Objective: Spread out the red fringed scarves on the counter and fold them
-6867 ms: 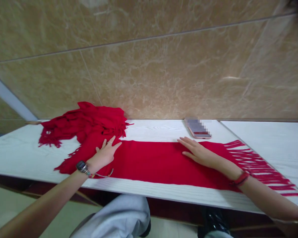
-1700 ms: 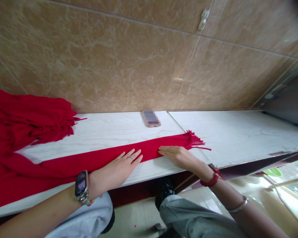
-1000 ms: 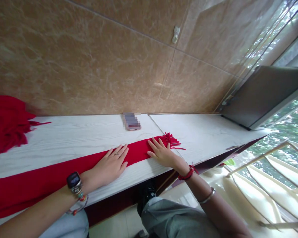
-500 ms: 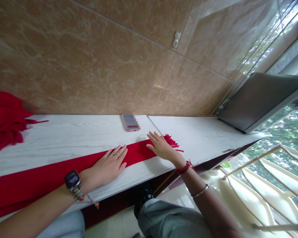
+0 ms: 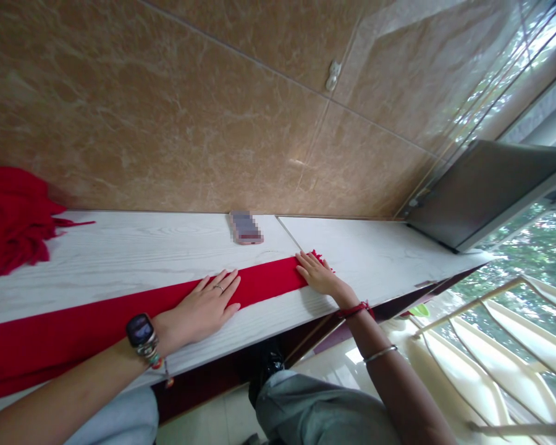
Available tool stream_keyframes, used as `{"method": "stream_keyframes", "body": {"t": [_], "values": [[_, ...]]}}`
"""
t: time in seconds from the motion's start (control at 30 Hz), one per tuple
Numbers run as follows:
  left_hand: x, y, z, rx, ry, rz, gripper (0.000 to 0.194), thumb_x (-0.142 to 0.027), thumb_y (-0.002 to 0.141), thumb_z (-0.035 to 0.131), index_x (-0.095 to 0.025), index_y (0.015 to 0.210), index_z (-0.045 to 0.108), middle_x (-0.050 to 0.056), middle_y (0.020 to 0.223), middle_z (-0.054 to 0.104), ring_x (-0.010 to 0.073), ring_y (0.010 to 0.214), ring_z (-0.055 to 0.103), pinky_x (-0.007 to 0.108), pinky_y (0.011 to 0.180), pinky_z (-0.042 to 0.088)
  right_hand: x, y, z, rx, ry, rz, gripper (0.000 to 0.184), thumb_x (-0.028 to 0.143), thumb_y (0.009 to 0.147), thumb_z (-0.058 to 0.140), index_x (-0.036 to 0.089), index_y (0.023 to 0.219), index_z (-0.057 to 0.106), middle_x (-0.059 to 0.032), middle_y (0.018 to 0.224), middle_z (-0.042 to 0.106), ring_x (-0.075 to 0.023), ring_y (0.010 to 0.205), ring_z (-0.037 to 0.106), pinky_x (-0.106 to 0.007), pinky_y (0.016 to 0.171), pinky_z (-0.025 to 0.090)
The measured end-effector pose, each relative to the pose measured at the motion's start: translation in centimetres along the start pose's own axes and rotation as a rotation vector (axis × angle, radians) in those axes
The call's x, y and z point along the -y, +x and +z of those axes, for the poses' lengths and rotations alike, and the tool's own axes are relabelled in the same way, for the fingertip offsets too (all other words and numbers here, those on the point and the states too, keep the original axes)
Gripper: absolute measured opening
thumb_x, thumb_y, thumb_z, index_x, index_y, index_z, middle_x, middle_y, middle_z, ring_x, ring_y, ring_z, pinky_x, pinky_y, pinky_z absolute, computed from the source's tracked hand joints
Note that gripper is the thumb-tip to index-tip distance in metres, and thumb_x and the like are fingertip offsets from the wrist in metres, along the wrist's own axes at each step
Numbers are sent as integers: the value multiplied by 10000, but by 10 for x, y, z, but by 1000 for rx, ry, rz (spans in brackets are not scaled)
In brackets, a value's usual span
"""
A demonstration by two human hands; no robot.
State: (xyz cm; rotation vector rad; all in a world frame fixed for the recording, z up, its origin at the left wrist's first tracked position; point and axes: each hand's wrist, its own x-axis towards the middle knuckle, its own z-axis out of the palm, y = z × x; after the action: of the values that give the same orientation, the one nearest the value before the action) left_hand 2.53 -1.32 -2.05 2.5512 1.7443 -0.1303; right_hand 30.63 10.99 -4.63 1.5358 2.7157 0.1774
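Observation:
A long red scarf (image 5: 264, 281) lies stretched in a flat, narrow band along the white countertop (image 5: 375, 247), running off past the left edge of the view. My left hand (image 5: 201, 312) rests palm down on its middle stretch, fingers extended. At the scarf's right end, my right hand (image 5: 319, 275) lies flat over the place where the cloth meets the fringe, covering part of the tassels. Both hands are open and grasp nothing.
A bunched heap of red fringed cloth (image 5: 12, 222) sits at the far left against the tiled wall (image 5: 189, 123). Behind the scarf lies a phone (image 5: 246, 228). A grey panel-like box (image 5: 486, 191) stands at the counter's right end, near a railing (image 5: 482, 296).
My right hand has moved right along the scarf and come down onto its fringed end, hiding more of the tassels. My left hand has stayed in place on the cloth.

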Motion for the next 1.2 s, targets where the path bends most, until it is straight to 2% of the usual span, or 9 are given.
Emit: {"method": "stream_keyframes", "body": {"t": [0.1,0.2,0.27,0.37,0.47,0.6,0.73,1.07,1.2], "values": [[1,-1,0,-10,-28,28,581,-501,885,285,-206,1383,235,87,1458,121,249,1335,97,433,1052,162,-14,-2,-2,-15,60,206,444,293,925,239,208,1357,297,-109,1428,260,-310,1293,228,-632,918,283],[1,-2,-4,9,-21,25,562,-511,883,297,-247,1377,243,90,1457,131,257,1332,110,446,1044,177,-21,-5,-15,-140,48,242,463,228,878,354,156,1336,340,-136,1410,295,-323,1284,243,-607,959,248],[-1,-2,-6,6,5,15,547,-500,883,319,-253,1368,267,98,1450,165,266,1326,137,458,1038,186,-17,-8,-30,-198,80,96,441,154,839,391,140,1277,428,-143,1361,383,-269,1249,334,-499,987,296],[-6,3,-9,-67,71,22,553,-508,861,381,-245,1345,329,120,1438,207,284,1316,177,476,1032,193,-3,-13,-50,-109,164,-199,368,66,776,407,161,1075,598,-92,1144,596,-171,1062,531,-316,926,398],[-14,12,-11,-161,120,75,564,-493,848,427,-198,1325,374,147,1418,258,281,1289,263,442,1021,253,14,-17,-59,-28,133,-282,330,35,713,447,157,945,647,-68,1002,657,-171,956,582,-284,855,438],[-26,23,-13,-187,145,144,442,-333,869,450,-159,1274,443,140,1317,445,249,1157,469,361,897,429,22,-17,-55,-22,47,-250,332,12,712,439,150,926,651,-82,1002,657,-181,956,584,-279,822,446],[-31,27,-13,-212,160,153,423,-201,852,431,-171,1274,436,123,1277,495,245,1091,526,334,771,499,16,-16,-48,-30,35,-261,384,-22,724,408,157,971,642,-76,1011,658,-168,956,587,-268,826,447],[-29,25,-5,-73,88,125,601,1,761,281,-98,1354,291,121,1432,234,257,1309,205,412,1015,277,15,-29,-6,-399,126,-221,348,85,846,364,153,1049,638,-101,1046,649,-180,969,591,-312,873,460],[-25,29,-7,-134,32,150,632,45,743,225,-64,1366,238,128,1434,230,191,1311,214,350,1047,221,12,-34,-8,-516,166,-172,372,107,868,332,187,1088,621,-90,1089,632,-188,1024,568,-359,895,457]]}}
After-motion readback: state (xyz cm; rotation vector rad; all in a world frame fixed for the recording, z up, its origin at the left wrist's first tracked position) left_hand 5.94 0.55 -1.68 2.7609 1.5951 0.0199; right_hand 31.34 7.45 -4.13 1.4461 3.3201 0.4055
